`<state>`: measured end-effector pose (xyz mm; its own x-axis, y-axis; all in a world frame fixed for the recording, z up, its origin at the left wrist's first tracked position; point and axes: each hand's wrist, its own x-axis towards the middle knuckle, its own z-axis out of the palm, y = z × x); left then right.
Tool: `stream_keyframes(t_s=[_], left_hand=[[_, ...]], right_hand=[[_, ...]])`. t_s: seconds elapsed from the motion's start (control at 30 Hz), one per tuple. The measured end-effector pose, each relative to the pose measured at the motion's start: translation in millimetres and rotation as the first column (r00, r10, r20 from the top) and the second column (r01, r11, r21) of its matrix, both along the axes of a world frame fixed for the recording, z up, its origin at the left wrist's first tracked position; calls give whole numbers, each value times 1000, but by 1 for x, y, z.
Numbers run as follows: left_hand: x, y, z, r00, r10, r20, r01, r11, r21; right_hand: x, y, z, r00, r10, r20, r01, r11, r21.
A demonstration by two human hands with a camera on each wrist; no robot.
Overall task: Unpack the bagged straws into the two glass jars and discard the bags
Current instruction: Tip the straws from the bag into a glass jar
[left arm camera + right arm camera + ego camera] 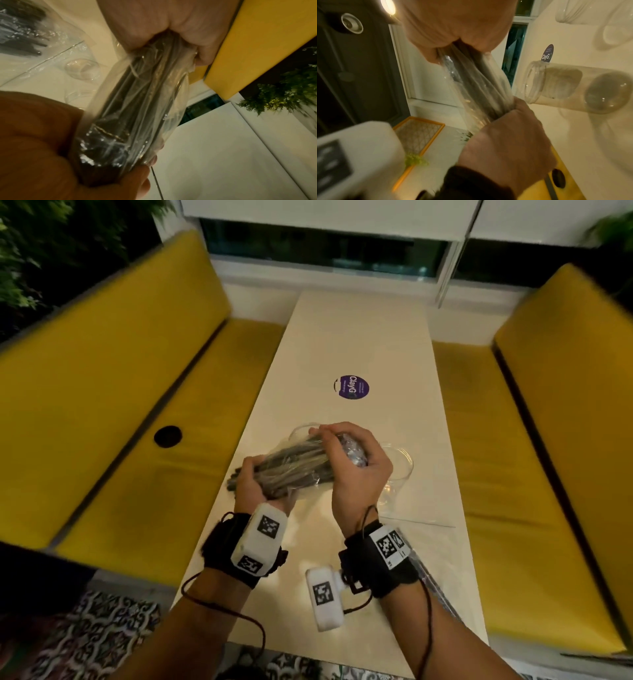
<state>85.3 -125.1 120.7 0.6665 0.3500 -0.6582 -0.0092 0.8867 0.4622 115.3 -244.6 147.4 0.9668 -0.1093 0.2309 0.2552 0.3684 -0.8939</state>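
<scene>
Bag of straws spans both hands lengthwise, left hand and right hand each gripping an end; open end apparently leftward.

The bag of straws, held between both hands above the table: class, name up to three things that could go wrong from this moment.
1. Both hands, left hand and right hand, grip the bag of straws at opposite ends; if the film tears suddenly, straws may scatter over the table.
2. The two glass jars stand close behind the hands; a jerk could knock one over.
3. A second bag lies near the table's edge and might slide off.
</scene>
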Motion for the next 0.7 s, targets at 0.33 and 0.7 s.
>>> stream_keyframes(t_s=[0.33, 0.7], left_hand=[[8, -24, 7, 924, -253, 287, 261, 965, 12], [26, -19, 27, 956, -207, 208, 180, 973, 142]], right_hand=[[68, -34, 24, 985, -104, -134, 127, 977, 171], [35, 7, 26, 988, 98, -117, -59, 953, 296]])
